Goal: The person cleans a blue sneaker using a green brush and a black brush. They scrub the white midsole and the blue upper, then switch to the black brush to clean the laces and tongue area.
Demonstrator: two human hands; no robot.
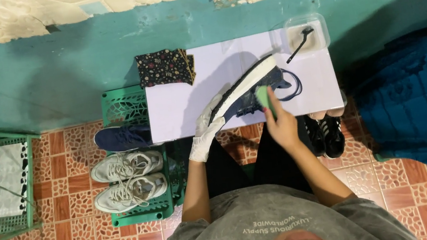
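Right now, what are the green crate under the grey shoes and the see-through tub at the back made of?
The green lattice crate looks like moulded plastic: even colour, regular open grid. The clear square tub is probably thin plastic too; its walls are see-through and slightly shiny, with a black brush leaning inside. Glass seems unlikely, but I can't rule it out.

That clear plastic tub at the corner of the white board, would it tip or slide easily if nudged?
Probably yes. The clear tub looks thin-walled and light, and it sits right at the edge of the white board. The dark brush leaning over its rim might lever it sideways or fall out.
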